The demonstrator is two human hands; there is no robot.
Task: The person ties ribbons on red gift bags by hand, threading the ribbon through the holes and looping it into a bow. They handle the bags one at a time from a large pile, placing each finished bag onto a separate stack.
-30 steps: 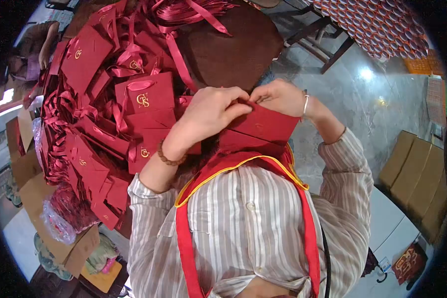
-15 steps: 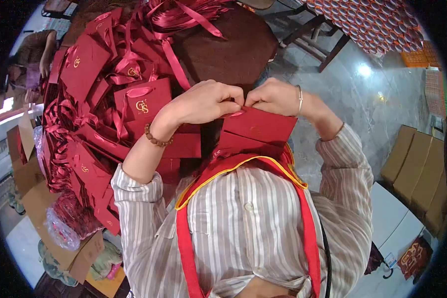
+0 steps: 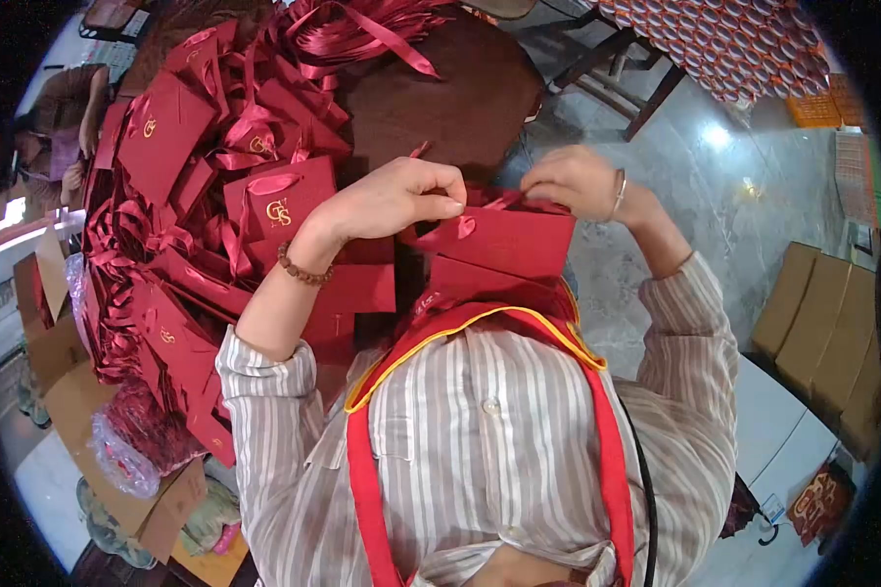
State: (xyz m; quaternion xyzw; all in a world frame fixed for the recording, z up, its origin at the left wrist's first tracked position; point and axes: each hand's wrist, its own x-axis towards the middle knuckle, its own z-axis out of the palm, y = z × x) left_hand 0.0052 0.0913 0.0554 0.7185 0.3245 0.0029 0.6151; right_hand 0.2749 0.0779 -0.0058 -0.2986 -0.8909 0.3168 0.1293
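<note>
- Heap of red gift bags [image 3: 181,196] covers the counter [image 3: 450,98], ribbons trailing.
- Left hand [image 3: 396,196] pinches ribbon at the held bag [image 3: 504,245] (fingers clenched).
- Right hand [image 3: 573,181] grips the bag's top edge, steadying it at chest height.

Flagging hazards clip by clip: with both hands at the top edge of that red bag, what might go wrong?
The ribbon could slip from the left hand or right hand pinching at the red bag. Loose ribbons on the crowded pile of bags beside it might snag. The thin paper edge could crease.
</note>
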